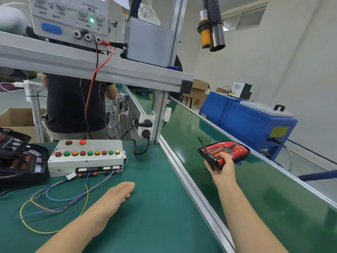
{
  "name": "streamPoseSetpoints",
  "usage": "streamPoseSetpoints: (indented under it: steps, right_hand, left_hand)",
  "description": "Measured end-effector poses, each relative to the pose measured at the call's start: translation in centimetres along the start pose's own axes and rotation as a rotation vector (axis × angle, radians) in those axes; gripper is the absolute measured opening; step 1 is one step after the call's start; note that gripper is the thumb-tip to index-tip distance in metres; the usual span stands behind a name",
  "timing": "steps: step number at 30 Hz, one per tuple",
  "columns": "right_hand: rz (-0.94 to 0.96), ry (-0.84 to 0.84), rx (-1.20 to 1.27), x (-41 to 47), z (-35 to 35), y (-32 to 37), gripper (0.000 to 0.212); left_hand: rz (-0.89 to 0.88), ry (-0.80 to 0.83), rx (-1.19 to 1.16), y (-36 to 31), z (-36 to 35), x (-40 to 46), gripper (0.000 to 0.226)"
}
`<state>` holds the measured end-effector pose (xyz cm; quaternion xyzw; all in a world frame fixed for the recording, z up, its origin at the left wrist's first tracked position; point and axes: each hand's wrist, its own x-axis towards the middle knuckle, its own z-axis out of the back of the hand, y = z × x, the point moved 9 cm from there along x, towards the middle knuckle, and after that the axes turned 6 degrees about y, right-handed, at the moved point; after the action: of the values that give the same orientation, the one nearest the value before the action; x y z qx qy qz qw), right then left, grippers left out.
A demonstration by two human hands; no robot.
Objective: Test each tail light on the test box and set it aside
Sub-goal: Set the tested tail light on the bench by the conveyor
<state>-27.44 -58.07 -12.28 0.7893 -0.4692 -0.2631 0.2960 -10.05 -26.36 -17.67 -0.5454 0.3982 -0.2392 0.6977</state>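
My right hand (223, 164) grips a red tail light (235, 152) with a black housing by its near edge, thumb on top, over the green conveyor belt (273, 198). A black cable sticks up from the light's left end. My left hand (118, 192) rests flat and relaxed on the green bench mat, holding nothing. The white test box (85, 157) with rows of red, green and yellow buttons sits at the back left of the mat; one red lamp on it glows. Coloured wires (54, 203) trail loose from its front.
More tail lights (20, 157) lie stacked at the far left. A power supply (69, 17) stands on the shelf above, red lead hanging down. A person in a dark shirt (73, 106) stands behind the bench. A blue machine (251, 121) stands beyond the conveyor. An aluminium rail (191, 189) divides mat and belt.
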Motion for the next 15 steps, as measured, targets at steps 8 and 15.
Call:
streamPoseSetpoints:
  steps: [8, 15]
  right_hand:
    - [-0.012, -0.056, -0.077, 3.5, 3.6, 0.6, 0.041]
    - [-0.073, -0.093, -0.152, 4.9, 5.3, -0.6, 0.05]
  left_hand:
    - [-0.039, 0.007, 0.045, 0.2, 0.1, 0.4, 0.024]
    - [-0.042, 0.001, 0.105, -0.5, -0.4, 0.6, 0.019]
